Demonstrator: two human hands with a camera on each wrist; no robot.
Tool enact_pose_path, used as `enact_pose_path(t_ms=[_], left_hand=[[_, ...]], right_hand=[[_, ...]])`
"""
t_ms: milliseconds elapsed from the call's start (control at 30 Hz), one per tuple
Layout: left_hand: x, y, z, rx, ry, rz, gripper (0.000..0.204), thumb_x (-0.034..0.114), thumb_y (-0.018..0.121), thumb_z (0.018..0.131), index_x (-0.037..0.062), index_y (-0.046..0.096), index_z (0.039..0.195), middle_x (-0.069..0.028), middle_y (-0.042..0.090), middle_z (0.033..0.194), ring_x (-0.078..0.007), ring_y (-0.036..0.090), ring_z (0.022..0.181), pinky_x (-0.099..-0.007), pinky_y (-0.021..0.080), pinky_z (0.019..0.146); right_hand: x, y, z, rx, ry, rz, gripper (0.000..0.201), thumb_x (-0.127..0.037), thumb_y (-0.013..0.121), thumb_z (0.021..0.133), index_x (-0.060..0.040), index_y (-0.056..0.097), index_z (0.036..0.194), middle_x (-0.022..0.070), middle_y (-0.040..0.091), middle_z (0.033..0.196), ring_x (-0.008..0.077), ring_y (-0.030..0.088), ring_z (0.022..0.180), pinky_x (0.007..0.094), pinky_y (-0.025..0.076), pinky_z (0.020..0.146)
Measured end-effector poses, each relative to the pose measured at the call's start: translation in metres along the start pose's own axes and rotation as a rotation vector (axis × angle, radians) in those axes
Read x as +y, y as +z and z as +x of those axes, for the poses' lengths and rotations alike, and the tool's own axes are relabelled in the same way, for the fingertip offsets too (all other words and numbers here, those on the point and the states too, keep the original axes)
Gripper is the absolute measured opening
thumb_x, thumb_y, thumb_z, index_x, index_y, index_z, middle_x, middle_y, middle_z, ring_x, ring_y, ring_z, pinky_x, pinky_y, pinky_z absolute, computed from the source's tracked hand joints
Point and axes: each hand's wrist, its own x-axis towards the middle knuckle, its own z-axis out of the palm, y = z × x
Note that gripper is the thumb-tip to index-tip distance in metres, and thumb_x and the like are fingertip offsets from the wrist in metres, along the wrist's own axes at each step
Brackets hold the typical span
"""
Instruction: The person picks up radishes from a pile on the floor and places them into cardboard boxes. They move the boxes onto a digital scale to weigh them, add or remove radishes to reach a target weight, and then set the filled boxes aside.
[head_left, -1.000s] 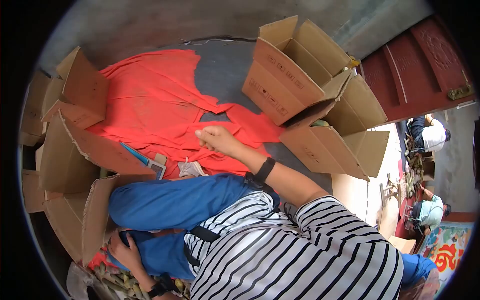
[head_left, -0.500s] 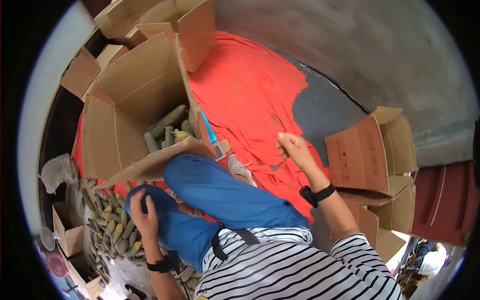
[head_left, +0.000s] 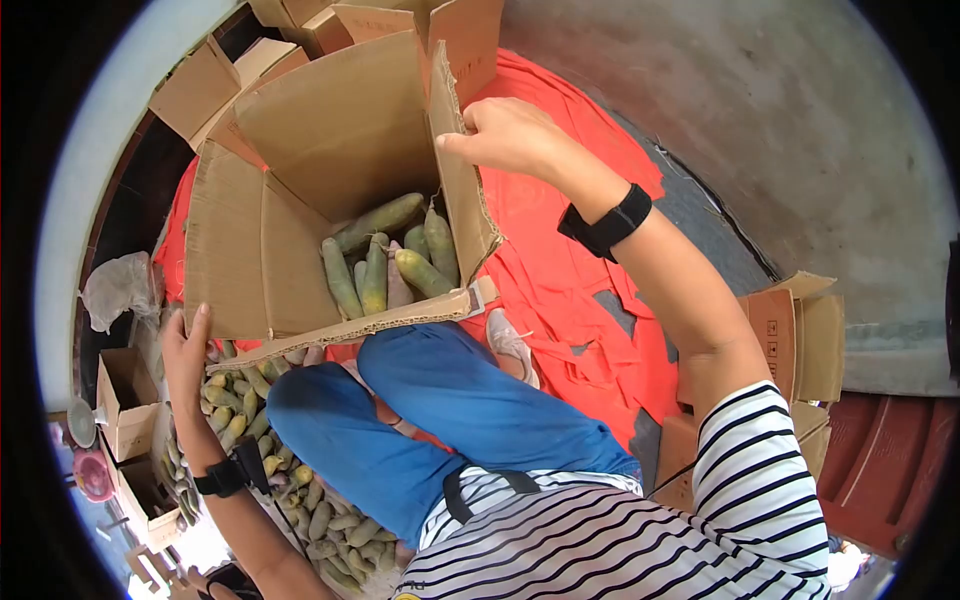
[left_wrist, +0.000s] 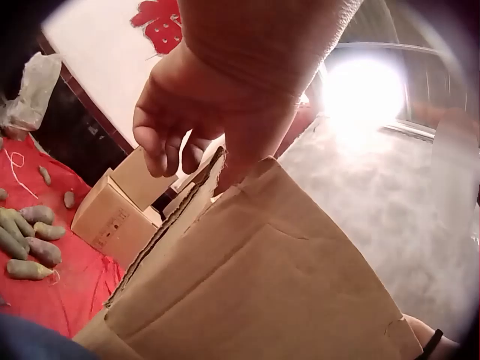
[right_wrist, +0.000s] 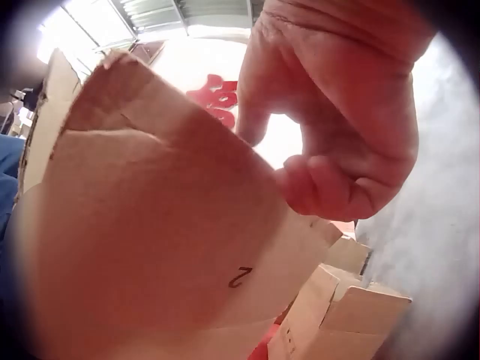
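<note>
An open cardboard box (head_left: 340, 120) stands just beyond the person's knees, its flaps raised. Inside lie several long green radishes (head_left: 375, 275), some with thin root tails. My right hand (head_left: 510, 135) grips the right flap (right_wrist: 165, 217) by its top edge, thumb on the inner face and curled fingers outside. At the near left corner, my left hand (head_left: 185, 360) is beside another flap (left_wrist: 247, 262). Its fingers (left_wrist: 161, 154) hang loosely bent on one side of the cardboard edge, and the thumb tip is hidden behind the flap.
Many more radishes (head_left: 330, 520) lie heaped by the left leg. Red cloth (head_left: 560, 290) covers the floor to the right, where a shoe (head_left: 512, 345) rests. Other boxes stand at the back (head_left: 470, 40), the left (head_left: 130, 400) and the right (head_left: 775, 340). A plastic bag (head_left: 120, 290) lies at left.
The head view has swung toward the box on the left. My right hand has moved from above the red cloth to the box's right flap; my left hand has gone from the knee to the near left flap.
</note>
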Motion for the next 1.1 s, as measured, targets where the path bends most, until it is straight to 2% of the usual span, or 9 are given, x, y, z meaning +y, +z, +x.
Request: enact_pose_path(t_ms=[267, 367, 400, 433, 567, 867, 967, 1000, 1100], left_hand=[[0.013, 0.012, 0.012, -0.049, -0.051, 0.001, 0.031, 0.035, 0.058, 0.096, 0.0039, 0.064, 0.094, 0.0064, 0.051, 0.066, -0.0032, 0.041, 0.054, -0.0216, 0.03, 0.047], [-0.009, 0.015, 0.03, -0.122, -0.003, 0.072, 0.038, 0.029, 0.052, 0.099, -0.0049, 0.061, 0.114, -0.0065, 0.065, 0.1, -0.0152, 0.058, 0.093, -0.0296, 0.045, 0.087], [0.005, 0.023, 0.029, -0.132, 0.096, -0.021, 0.039, 0.03, 0.052, 0.1, -0.0045, 0.062, 0.115, -0.0062, 0.065, 0.101, -0.0126, 0.058, 0.091, -0.0278, 0.046, 0.084], [0.015, 0.017, 0.034, -0.26, -0.07, 0.006, 0.039, 0.03, 0.05, 0.101, -0.0042, 0.062, 0.116, -0.006, 0.065, 0.103, -0.011, 0.058, 0.091, -0.027, 0.046, 0.084], [0.006, 0.031, 0.043, -0.201, 0.229, 0.009, 0.036, 0.028, 0.049, 0.101, -0.0049, 0.063, 0.11, -0.0047, 0.065, 0.096, -0.0097, 0.056, 0.087, -0.0264, 0.045, 0.08], [0.203, 0.1, 0.004, -0.263, 0.422, 0.02, 0.029, 0.022, 0.053, 0.1, -0.0049, 0.062, 0.094, 0.0037, 0.051, 0.073, -0.0044, 0.043, 0.068, -0.0227, 0.035, 0.06], [0.269, 0.145, -0.048, -0.416, 0.441, -0.165, 0.027, 0.021, 0.055, 0.099, -0.0032, 0.06, 0.089, 0.0059, 0.047, 0.067, -0.005, 0.04, 0.062, -0.0268, 0.033, 0.053], [0.283, 0.164, -0.068, -0.43, 0.528, -0.096, 0.027, 0.022, 0.056, 0.098, -0.0021, 0.059, 0.086, 0.0028, 0.047, 0.062, -0.0068, 0.039, 0.059, -0.0286, 0.033, 0.051], [0.31, 0.227, -0.136, -0.562, 0.657, -0.225, 0.033, 0.021, 0.056, 0.096, -0.0011, 0.052, 0.072, -0.0166, 0.048, 0.058, -0.0261, 0.048, 0.048, -0.0405, 0.037, 0.048]], right_hand=[[0.042, 0.025, 0.023, -0.018, 0.029, 0.155, 0.042, -0.036, 0.055, 0.075, -0.0004, 0.071, 0.092, 0.0205, 0.069, 0.093, 0.0345, 0.067, 0.089, 0.0451, 0.052, 0.079], [0.061, 0.04, 0.03, -0.02, 0.02, 0.219, 0.038, -0.035, 0.057, 0.073, -0.0027, 0.073, 0.087, 0.0207, 0.069, 0.089, 0.0338, 0.068, 0.085, 0.0431, 0.053, 0.075], [0.055, 0.035, 0.02, 0.018, 0.069, 0.181, 0.037, -0.034, 0.059, 0.071, -0.0032, 0.073, 0.086, 0.0205, 0.069, 0.088, 0.0333, 0.068, 0.086, 0.0409, 0.053, 0.077], [0.061, 0.039, 0.02, 0.048, 0.106, 0.256, 0.036, -0.032, 0.059, 0.07, -0.0018, 0.073, 0.086, 0.0204, 0.069, 0.088, 0.0344, 0.068, 0.087, 0.041, 0.053, 0.078], [0.09, 0.038, 0.002, 0.138, 0.171, 0.265, 0.036, -0.032, 0.058, 0.072, -0.002, 0.072, 0.086, 0.0193, 0.069, 0.088, 0.0339, 0.067, 0.087, 0.0421, 0.051, 0.077], [0.18, -0.035, -0.12, 0.212, 0.168, 0.48, 0.029, -0.028, 0.065, 0.085, -0.0023, 0.065, 0.071, -0.0021, 0.058, 0.064, 0.0062, 0.052, 0.06, 0.0263, 0.044, 0.056], [0.213, -0.056, -0.208, 0.306, 0.271, 0.429, 0.036, -0.033, 0.065, 0.088, -0.0026, 0.061, 0.068, -0.0052, 0.05, 0.061, 0.0047, 0.043, 0.058, 0.0263, 0.036, 0.051], [0.227, -0.06, -0.238, 0.338, 0.364, 0.33, 0.037, -0.036, 0.063, 0.083, -0.0025, 0.065, 0.069, 0.0046, 0.059, 0.059, 0.0121, 0.053, 0.055, 0.0321, 0.043, 0.054], [0.244, -0.07, -0.323, 0.371, 0.615, 0.15, 0.037, -0.038, 0.062, 0.084, -0.0017, 0.066, 0.076, 0.0102, 0.059, 0.063, 0.0183, 0.056, 0.059, 0.0346, 0.045, 0.059]])
